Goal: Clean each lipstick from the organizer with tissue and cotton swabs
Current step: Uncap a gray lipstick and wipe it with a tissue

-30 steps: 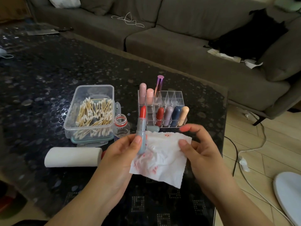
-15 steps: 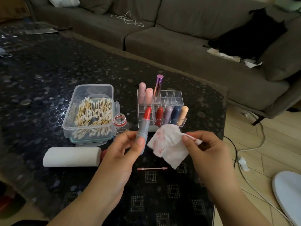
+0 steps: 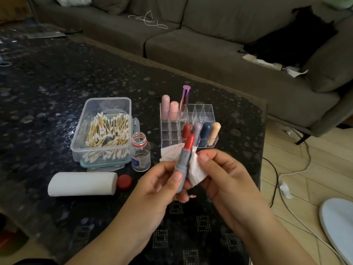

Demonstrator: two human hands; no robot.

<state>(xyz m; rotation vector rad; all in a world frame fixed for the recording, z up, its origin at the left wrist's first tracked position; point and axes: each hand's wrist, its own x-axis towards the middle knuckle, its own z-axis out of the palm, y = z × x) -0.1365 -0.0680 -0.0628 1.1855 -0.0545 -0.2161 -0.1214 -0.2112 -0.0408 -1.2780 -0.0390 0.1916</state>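
Centrally, above the near edge of the dark glass table: left hand, palm turned inward, thumb and curled fingers gripping one grey-cased lipstick by its lower barrel. Long axis near upright, red bullet tip leaning toward 1 o'clock. Right hand, at 3 o'clock of the lipstick, pinches one red-stained tissue against the barrel's right side.

Clear organizer, at 12 o'clock of the hands: seven capped lipsticks standing upright, three in the back row, four in the front.

Clear box of cotton swabs, at 10 o'clock: one, lid off, swabs too many to count.

Small open bottle, one, just right of the box; red cap, one, lying at 9 o'clock of the hands.

Tissue roll, one, lying on its side left of the cap.
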